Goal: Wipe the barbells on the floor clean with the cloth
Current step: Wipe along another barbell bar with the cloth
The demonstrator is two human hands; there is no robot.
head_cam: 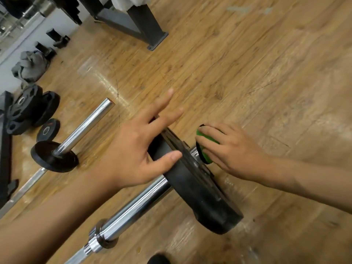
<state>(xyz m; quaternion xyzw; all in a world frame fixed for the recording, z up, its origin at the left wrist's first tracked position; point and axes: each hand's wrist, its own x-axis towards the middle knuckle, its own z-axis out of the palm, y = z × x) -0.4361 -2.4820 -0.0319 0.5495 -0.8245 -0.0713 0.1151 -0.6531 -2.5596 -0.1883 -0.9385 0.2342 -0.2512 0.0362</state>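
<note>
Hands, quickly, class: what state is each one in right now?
Left hand: open, fingers spread, on the black weight plate.
Right hand: holding the green cloth against the barbell.

No text, number or brand could be read anywhere in the frame. The small loose plate [48,129] at the left edge carried a white ring and a red mark, both too blurred to make out. The stacked plates [28,109] just above it showed a pale ring at the hub, with no legible lettering. The black plate [209,202] on the barbell [133,208], lower centre, had raised marks on its face, unreadable.
</note>
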